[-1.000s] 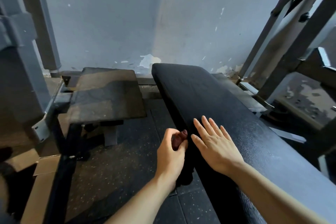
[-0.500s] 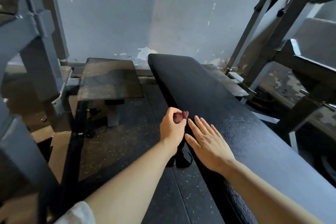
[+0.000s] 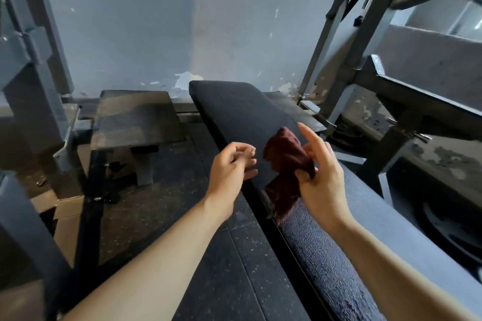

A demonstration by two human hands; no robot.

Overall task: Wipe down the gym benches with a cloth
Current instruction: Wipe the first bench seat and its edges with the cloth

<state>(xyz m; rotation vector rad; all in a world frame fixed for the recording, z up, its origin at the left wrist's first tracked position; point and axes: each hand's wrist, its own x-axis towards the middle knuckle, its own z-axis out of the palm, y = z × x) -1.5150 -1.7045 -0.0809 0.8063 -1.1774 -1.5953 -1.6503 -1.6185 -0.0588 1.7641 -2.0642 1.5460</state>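
A long black padded gym bench (image 3: 242, 112) runs from the far wall toward me on the right. A dark red cloth (image 3: 285, 167) hangs crumpled above the bench's left edge. My right hand (image 3: 322, 177) holds the cloth, thumb and lower fingers pinching it while the index finger points up. My left hand (image 3: 230, 168) hovers just left of the cloth with its fingers loosely curled, holding nothing.
A small dark platform (image 3: 135, 117) stands on the floor to the left of the bench. Grey steel rack uprights (image 3: 347, 41) rise on the right, and another steel frame (image 3: 28, 60) on the left. The rubber floor (image 3: 208, 268) lies between them.
The cloth passed from my left hand to my right. My right hand lifted off the bench pad, and both hands rose above the bench's left edge.
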